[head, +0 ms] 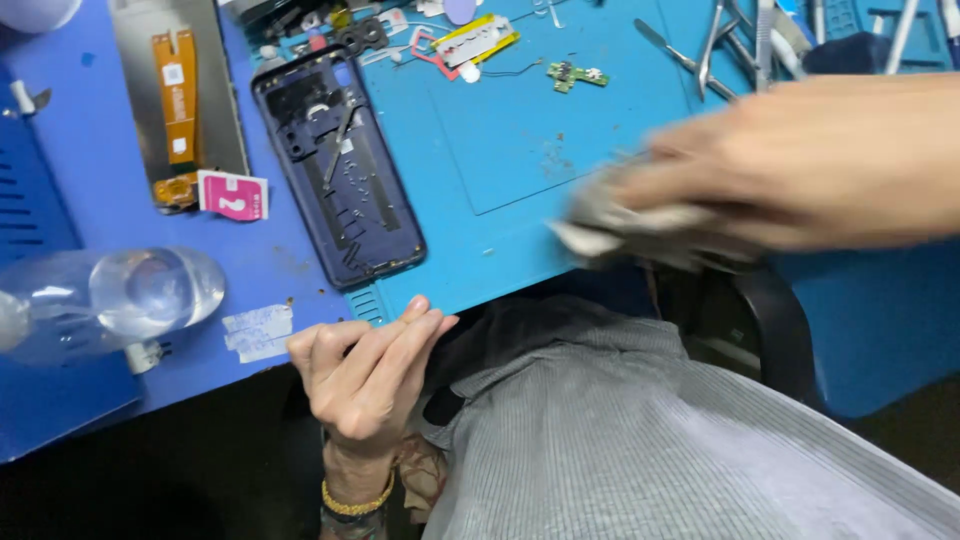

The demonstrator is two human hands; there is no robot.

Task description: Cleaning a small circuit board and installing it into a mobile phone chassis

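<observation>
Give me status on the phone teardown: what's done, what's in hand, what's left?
Done: the dark blue phone frame lies open and gutted, the screen panel with its orange flex cable beside it, a small green circuit board out on the blue mat.
In hand: the blurred right hand holds a grey cloth over the mat; the left hand rests at the mat's edge.
Left: parts lie loose, nothing refitted.

- The right hand point(800, 165), blurred, is gripping a crumpled grey cloth point(620, 225) over the blue mat point(500, 130).
- The left hand point(365, 375) is resting at the counter point(100, 200) edge near the opened phone frame point(340, 170).
</observation>
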